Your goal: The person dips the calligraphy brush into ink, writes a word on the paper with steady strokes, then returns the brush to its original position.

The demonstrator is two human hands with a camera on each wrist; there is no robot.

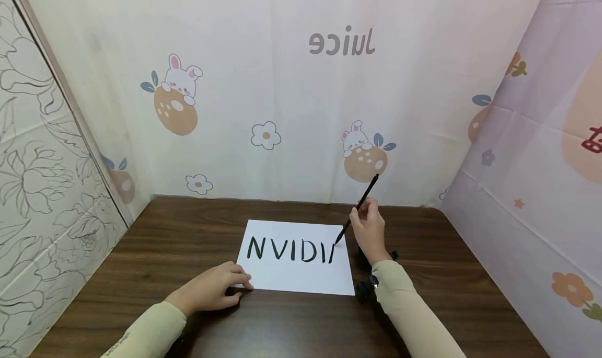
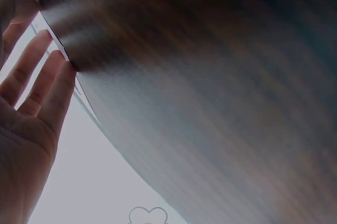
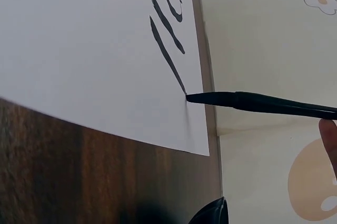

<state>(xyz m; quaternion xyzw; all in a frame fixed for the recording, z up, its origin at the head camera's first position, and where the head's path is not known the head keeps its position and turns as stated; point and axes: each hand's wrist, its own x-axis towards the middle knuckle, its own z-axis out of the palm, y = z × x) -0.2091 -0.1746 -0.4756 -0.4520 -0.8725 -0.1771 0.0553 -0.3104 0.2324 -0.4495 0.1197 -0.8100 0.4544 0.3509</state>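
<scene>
A white sheet of paper [image 1: 291, 279] lies on the table, bearing black brush letters [image 1: 279, 249] that read "NVID", then an upright stroke and a slanted stroke. My right hand [image 1: 369, 230] pinches a slim black brush [image 1: 356, 209] tilted up and to the right. In the right wrist view the tip of the brush [image 3: 210, 98] touches the paper [image 3: 95, 50] at the upper end of the slanted stroke [image 3: 166, 53]. My left hand [image 1: 211, 287] rests at the lower left corner of the sheet, fingertips on its edge. In the left wrist view its fingers [image 2: 55, 92] are loosely extended.
Under the paper is a dark wood-grain table [image 1: 282, 326]. Behind it hangs a pale curtain [image 1: 235, 86] with rabbit and fruit prints, and patterned panels stand on both sides. A black device [image 1: 366, 289] sits at my right wrist.
</scene>
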